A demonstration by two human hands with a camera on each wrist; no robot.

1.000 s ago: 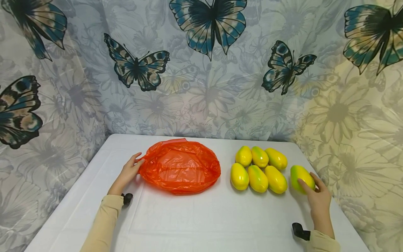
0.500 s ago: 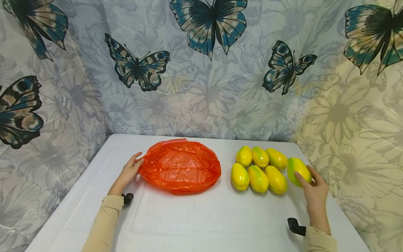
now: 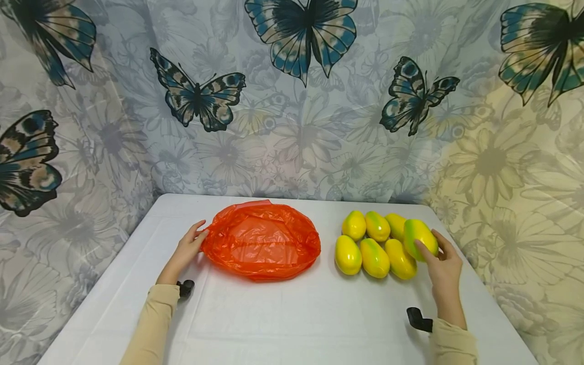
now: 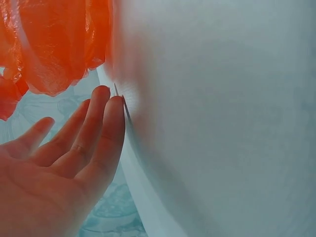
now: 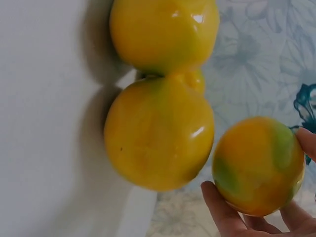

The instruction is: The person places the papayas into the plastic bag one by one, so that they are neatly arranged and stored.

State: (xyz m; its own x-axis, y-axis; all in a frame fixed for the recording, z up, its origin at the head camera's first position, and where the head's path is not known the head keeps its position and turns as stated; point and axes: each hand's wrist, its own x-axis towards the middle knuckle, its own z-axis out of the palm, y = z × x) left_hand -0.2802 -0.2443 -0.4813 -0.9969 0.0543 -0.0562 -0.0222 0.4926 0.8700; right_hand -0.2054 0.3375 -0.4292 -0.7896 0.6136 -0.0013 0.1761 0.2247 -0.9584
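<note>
A: Holding a yellow-green mango (image 3: 420, 238) off the table, the right hand (image 3: 441, 268) has thumb and fingers curled round it (the right wrist view shows fingertips (image 5: 222, 207) under the fruit and another at its far edge).

B: Position of the held mango (image 5: 259, 165) relative to that hand?

A: At the fingertips, raised, just beside the group of six mangoes (image 3: 375, 242). That group lies to the left of the right hand in two rows of three on the white table (image 3: 296, 319). From the head view the held fruit overlaps the back-row mango nearest the hand; contact between them cannot be determined.

B: Left hand status?

A: The left hand (image 3: 186, 252) rests on the table with fingers straight and relaxed, holding nothing. Its fingertips (image 4: 106, 98) lie at the near-left edge of the orange plastic bag (image 3: 261, 241); the thumb appears to touch the plastic, though the left wrist view does not confirm a pinch.

B: Bag location?

A: Directly to the right of the left hand, lying crumpled and low on the table, between the two hands and well apart from the mangoes.

B: Beyond the hands?

A: A butterfly-print curtain (image 3: 292, 101) hangs behind the table's far edge and runs along both sides.
</note>
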